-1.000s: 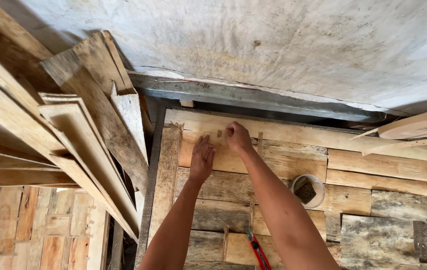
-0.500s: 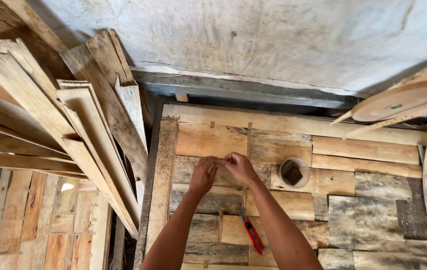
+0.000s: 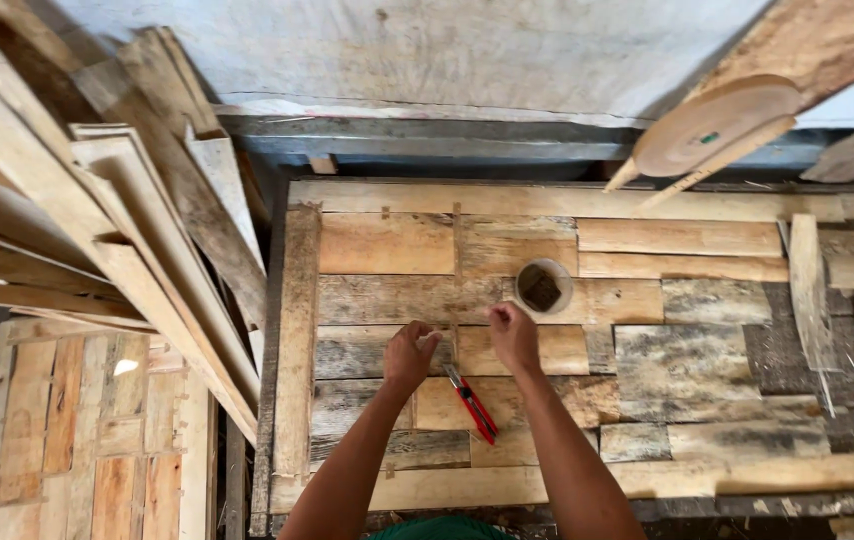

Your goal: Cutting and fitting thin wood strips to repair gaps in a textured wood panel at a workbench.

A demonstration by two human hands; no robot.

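Note:
A wooden panel (image 3: 387, 245) made of patchwork planks lies flat in front of me. My left hand (image 3: 409, 355) rests on it with its fingers curled, and a small pale piece shows at the fingertips. My right hand (image 3: 513, 337) is curled too, pinching something too small to make out. Between my forearms lie red-handled pliers (image 3: 472, 404) on the panel. A small round cup (image 3: 544, 287) with dark contents stands just beyond my right hand.
Long planks (image 3: 97, 230) lean in a stack on the left, over a slatted pallet (image 3: 77, 440) below. A round wooden disc (image 3: 712, 125) and sticks hang at the upper right. Loose offcuts (image 3: 812, 285) lie on the panel's right side. A grey wall (image 3: 427, 50) stands behind.
Both hands have drawn back from the panel's far edge toward its middle and moved apart. The view has shifted, so the cup now sits just beyond my right hand.

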